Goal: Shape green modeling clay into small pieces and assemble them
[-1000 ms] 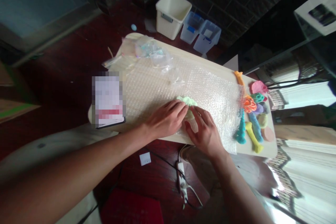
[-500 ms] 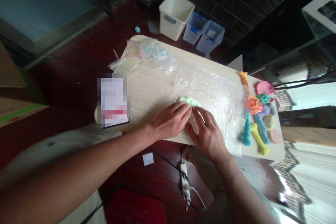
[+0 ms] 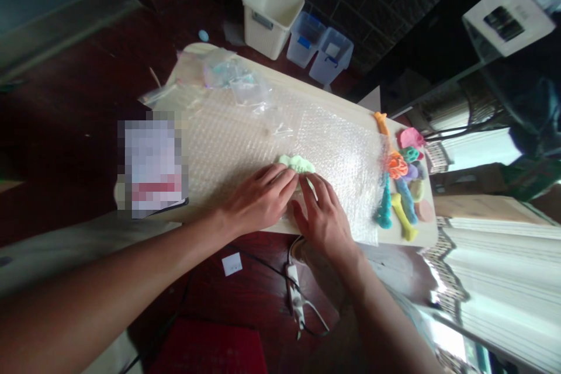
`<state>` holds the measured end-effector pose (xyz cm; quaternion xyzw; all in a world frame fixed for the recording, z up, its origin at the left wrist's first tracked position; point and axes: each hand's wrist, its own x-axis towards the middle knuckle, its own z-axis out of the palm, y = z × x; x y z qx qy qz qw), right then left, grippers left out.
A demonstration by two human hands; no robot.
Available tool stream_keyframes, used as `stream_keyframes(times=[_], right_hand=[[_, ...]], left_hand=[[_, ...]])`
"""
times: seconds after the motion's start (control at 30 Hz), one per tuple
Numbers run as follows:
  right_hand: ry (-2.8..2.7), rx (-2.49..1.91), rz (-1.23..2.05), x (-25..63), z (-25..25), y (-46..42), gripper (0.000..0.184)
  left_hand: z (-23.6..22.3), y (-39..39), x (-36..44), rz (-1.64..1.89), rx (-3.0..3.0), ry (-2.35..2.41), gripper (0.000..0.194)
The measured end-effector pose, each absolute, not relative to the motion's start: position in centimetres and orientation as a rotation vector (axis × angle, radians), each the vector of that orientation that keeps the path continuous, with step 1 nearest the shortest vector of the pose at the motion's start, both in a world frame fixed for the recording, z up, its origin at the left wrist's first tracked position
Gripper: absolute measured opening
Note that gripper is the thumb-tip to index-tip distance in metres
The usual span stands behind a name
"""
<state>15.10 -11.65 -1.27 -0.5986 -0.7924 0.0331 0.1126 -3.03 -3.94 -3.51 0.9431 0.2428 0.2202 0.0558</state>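
Note:
A pale green clay-like piece [image 3: 297, 163] lies on a sheet of bubble wrap [image 3: 280, 146] spread over a light wooden table [image 3: 333, 108]. My left hand [image 3: 258, 198] rests flat on the wrap with its fingertips against the near side of the green piece. My right hand [image 3: 322, 216] lies beside it, fingers stretched toward the same piece and pressing the wrap. Neither hand holds anything I can make out.
Several coloured clay shapes [image 3: 401, 187] sit at the table's right end. Clear plastic bags [image 3: 228, 73] lie at the far left corner, a blurred card [image 3: 151, 166] at the near left. A white bin [image 3: 269, 14] and two blue boxes [image 3: 324, 52] stand on the floor beyond; a power strip [image 3: 295, 301] lies below.
The view has shifted a little to the right and down. Both hands stay at the green piece; the right hand's fingers have flattened onto the wrap.

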Motion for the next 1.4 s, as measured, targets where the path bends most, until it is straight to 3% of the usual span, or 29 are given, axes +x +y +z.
stream_keyframes(times=[0.4, 1.4], right_hand=[[-2.322, -1.804, 0.092, 14.5, -0.3, -10.9, 0.046], [-2.279, -1.747, 0.069, 14.8, -1.7, -12.4, 0.056]], left_hand=[[-4.1, -3.7, -3.1, 0.799, 2.733, 0.734, 0.040], [-3.3, -5.5, -3.1, 0.616, 2.856, 0.857, 0.045]])
